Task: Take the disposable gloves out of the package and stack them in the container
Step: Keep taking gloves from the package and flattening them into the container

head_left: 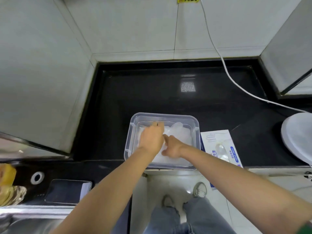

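- Clear plastic container (195,125): we are logging it at the front edge of the black counter (152,92), straight ahead of us, top uncovered.
- Gloves (182,132): translucent. We are finding them inside the container as a loose pile. The pile seems to be running from the near wall to the far wall, with one end puffing up at the far right.
- Left hand (152,137): we are laying it palm down on the left part of the pile, fingers stretched toward the far wall and gripping nothing.
- Right hand (172,148): we are resting it on the pile just beside the left hand, thumb pointing at it. Its fingers are tucked out of sight, so we cannot tell whether they are pinching a glove or only pressing.
- Package (217,144): white with blue print. We are noting it lying flat just right of the container, long axis running away from us. We cannot tell whether any gloves are remaining inside.
- Key relation: both hands are sitting over the pile, so we are judging that flattening calls only for a downward press. For another reach to the package, the right hand is lying nearer.
- Also listing: white cable (236,81) trailing across the counter, phone (67,191) at lower left, and a pale round object (297,137) at the right edge.
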A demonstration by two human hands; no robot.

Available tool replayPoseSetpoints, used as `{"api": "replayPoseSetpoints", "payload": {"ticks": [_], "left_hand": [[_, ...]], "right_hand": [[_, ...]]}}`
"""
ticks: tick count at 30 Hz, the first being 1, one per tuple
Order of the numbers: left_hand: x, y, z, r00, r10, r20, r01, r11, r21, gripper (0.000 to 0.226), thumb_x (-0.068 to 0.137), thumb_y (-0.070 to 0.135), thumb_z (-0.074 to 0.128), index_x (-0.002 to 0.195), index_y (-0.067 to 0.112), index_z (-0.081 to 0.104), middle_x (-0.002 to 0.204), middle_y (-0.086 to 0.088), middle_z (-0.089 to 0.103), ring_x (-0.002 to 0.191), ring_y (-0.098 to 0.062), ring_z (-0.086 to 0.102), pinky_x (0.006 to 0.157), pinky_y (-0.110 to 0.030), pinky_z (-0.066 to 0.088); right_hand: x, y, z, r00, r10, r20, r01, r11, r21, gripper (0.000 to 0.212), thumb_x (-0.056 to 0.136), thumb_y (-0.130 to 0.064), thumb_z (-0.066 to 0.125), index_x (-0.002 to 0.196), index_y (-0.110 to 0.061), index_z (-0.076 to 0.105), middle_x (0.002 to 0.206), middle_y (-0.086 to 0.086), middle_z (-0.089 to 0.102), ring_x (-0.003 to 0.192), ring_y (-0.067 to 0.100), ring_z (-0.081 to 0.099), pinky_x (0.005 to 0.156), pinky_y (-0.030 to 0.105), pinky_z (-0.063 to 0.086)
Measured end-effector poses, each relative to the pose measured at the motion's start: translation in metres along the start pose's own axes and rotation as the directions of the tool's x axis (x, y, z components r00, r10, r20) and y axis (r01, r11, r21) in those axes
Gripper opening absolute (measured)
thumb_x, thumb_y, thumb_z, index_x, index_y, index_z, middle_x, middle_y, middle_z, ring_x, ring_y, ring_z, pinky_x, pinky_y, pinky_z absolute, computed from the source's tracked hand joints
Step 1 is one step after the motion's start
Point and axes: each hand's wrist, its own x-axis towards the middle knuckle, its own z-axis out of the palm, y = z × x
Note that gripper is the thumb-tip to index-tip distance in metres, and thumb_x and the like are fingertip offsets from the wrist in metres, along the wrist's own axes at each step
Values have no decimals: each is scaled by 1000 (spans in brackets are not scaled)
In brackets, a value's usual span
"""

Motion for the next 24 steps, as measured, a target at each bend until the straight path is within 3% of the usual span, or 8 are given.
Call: {"api": "replayPoseSetpoints", "payload": {"ticks": [2, 5, 9, 12, 15, 18, 20, 24], "left_hand": [[5, -2, 12, 971, -89, 220, 109, 991, -82, 37, 94, 18, 58, 130, 12, 49, 123, -12, 59, 108, -28, 60, 87, -32, 51], [6, -17, 28, 881, -201, 428, 257, 963, -76, 74, 89, 30, 66, 148, 17, 23, 143, -15, 39, 124, -31, 48, 96, -34, 46], [-1, -33, 35, 843, -210, 495, 289, 953, -87, 95, 84, 22, 72, 149, 29, 3, 152, -15, 10, 124, -34, 44, 93, -35, 50], [-4, -33, 38, 837, -200, 509, 255, 966, -41, 99, 85, 14, 69, 150, 30, -3, 155, -15, 0, 129, -35, 39, 101, -39, 47], [-4, -31, 36, 822, -192, 537, 230, 973, -4, 100, 85, 14, 69, 152, 28, -4, 155, -16, 1, 129, -35, 40, 101, -39, 46], [-6, -29, 25, 827, -172, 536, 196, 981, 13, 87, 88, 23, 66, 153, 25, 8, 154, -16, 14, 126, -35, 46, 98, -36, 48], [-9, -25, 15, 906, -152, 396, 164, 986, 2, 60, 94, 28, 58, 147, 20, 30, 144, -12, 40, 120, -29, 53, 92, -32, 48], [-11, -1, -9, 984, -163, 72, 171, 979, -114, 21, 98, 24, 50, 116, 17, 60, 108, -5, 67, 95, -20, 64, 72, -25, 48]], "right_hand": [[3, 4, 2, 999, 28, 21, -29, 998, 49, 73, 94, -13, 60, 154, -19, 19, 141, 12, 39, 115, 29, 56, 93, 37, 53], [2, 12, 1, 995, 88, 40, -94, 977, 192, 84, 92, -8, 59, 157, -27, 9, 146, 9, 34, 113, 28, 58, 87, 39, 58], [1, 21, -3, 985, 170, -38, -161, 970, 181, 92, 93, -12, 58, 156, -33, -6, 146, 11, 34, 114, 31, 56, 68, 33, 61], [1, 24, 0, 975, 221, 5, -219, 967, 126, 103, 91, -9, 58, 153, -39, -19, 161, 10, 8, 122, 33, 51, 47, 25, 49], [-2, 19, -2, 971, 230, 66, -237, 965, 116, 106, 91, -9, 59, 151, -39, -23, 163, 6, -2, 113, 33, 57, 53, 26, 50], [-10, 10, -12, 983, 180, 44, -185, 967, 175, 83, 97, -21, 57, 158, -26, 0, 152, 12, 31, 99, 29, 63, 79, 35, 59], [-18, 6, -22, 992, 89, -92, -66, 971, 228, 58, 98, -20, 55, 151, -17, 31, 137, 11, 50, 99, 29, 65, 86, 37, 58], [-47, 6, -45, 892, -89, -444, 288, 868, 405, 20, 97, -10, 53, 113, -13, 66, 93, 3, 65, 70, 15, 63, 56, 21, 54]]}}
